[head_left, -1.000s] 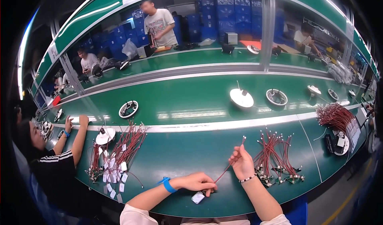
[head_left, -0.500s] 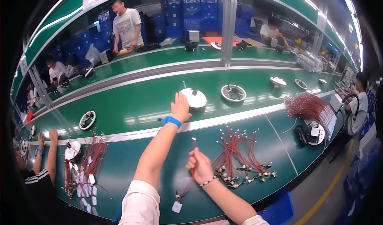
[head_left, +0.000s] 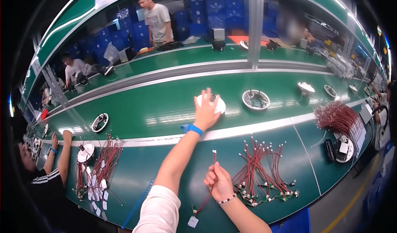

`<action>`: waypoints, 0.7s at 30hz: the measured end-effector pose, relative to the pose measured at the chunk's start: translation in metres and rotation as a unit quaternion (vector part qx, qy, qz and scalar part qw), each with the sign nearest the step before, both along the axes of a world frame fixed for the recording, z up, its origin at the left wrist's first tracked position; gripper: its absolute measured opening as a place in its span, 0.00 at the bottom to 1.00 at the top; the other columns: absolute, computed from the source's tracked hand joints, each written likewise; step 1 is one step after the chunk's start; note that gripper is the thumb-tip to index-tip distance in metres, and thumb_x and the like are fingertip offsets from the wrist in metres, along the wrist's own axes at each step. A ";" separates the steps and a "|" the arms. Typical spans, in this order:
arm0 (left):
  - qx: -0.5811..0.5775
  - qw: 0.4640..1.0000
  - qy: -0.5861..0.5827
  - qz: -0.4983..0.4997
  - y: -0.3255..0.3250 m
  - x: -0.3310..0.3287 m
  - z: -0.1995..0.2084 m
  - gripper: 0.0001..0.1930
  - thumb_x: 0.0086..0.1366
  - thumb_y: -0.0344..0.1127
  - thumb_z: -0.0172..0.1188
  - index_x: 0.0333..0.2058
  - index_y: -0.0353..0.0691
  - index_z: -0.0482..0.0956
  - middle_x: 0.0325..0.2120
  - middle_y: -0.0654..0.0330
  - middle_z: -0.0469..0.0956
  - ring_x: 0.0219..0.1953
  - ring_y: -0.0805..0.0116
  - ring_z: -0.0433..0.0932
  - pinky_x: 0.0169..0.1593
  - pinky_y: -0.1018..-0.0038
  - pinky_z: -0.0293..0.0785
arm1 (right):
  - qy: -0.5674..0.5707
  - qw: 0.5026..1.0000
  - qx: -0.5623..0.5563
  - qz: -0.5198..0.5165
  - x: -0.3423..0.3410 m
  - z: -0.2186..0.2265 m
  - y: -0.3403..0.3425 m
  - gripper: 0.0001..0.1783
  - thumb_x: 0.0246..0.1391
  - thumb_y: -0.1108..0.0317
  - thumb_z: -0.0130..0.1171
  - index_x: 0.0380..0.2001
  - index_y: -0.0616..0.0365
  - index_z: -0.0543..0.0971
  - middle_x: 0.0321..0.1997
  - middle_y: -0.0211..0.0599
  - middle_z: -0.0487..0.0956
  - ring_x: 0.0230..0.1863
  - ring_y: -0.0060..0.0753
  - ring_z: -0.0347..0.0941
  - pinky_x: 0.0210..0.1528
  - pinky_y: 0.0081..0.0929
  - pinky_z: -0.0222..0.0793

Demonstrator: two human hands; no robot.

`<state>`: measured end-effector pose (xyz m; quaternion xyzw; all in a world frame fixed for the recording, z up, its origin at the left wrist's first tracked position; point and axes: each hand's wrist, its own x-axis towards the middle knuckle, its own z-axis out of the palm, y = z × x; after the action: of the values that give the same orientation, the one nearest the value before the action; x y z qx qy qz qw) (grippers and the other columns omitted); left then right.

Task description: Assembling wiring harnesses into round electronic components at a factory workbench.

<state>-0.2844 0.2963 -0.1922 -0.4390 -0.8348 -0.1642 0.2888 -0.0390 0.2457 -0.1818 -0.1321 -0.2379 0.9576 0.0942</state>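
My left hand [head_left: 206,113], with a blue wrist strap [head_left: 192,128], reaches over the green belt. Its fingers are spread across a round white lamp base [head_left: 221,105], hiding much of it. Closer to me, my right hand [head_left: 220,181] is closed round a red-brown wire lead [head_left: 214,158]. A white connector sticks up above the fist, and the lead's lower end trails down to a small white square piece [head_left: 192,221] on the bench. Right of that hand lies a fanned bundle of similar wire leads [head_left: 258,167] with small green boards at their near ends.
A white ring housing [head_left: 256,100] and another lamp base [head_left: 306,87] sit farther right on the belt; a ring [head_left: 100,122] lies left. Wire bundles rest at left [head_left: 99,171] and far right [head_left: 337,117]. A co-worker's hands [head_left: 62,138] are at the left edge of the belt.
The view has shifted, so the scene sits farther right. My left hand has moved from the lamp base's left side onto it, fingers spreading. My right hand keeps the wire lead.
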 end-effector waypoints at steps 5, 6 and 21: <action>-0.026 0.990 0.100 -0.091 0.018 0.006 -0.008 0.06 0.50 0.29 0.49 0.28 0.41 0.72 0.47 0.52 0.64 0.53 0.57 0.58 0.54 0.49 0.47 | -0.015 0.999 0.022 -0.023 0.004 -0.002 0.002 0.14 0.54 0.58 0.44 0.24 0.57 0.68 0.13 0.23 0.56 0.15 0.18 0.53 0.21 0.18 0.53; -0.030 0.994 0.027 -0.101 0.018 0.001 -0.006 0.06 0.49 0.27 0.48 0.27 0.41 0.72 0.40 0.52 0.68 0.48 0.56 0.63 0.53 0.54 0.52 | -0.021 0.999 0.025 -0.036 0.003 -0.001 0.004 0.14 0.54 0.58 0.44 0.24 0.57 0.68 0.13 0.22 0.56 0.15 0.18 0.53 0.21 0.18 0.53; 0.315 0.674 -0.659 -0.111 -0.145 0.086 0.091 0.15 0.64 0.39 0.34 0.32 0.35 0.67 0.03 0.67 0.57 0.10 0.71 0.70 0.20 0.78 0.71 | 0.041 0.897 0.394 -0.196 0.004 0.016 0.007 0.16 0.55 0.64 0.42 0.16 0.60 0.67 0.14 0.27 0.65 0.14 0.15 0.59 0.16 0.12 0.54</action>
<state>-0.1981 0.1509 -0.1016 -0.1894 -0.6524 -0.6949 -0.2356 -0.0349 0.2531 -0.1656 -0.0888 -0.5610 0.7523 0.3340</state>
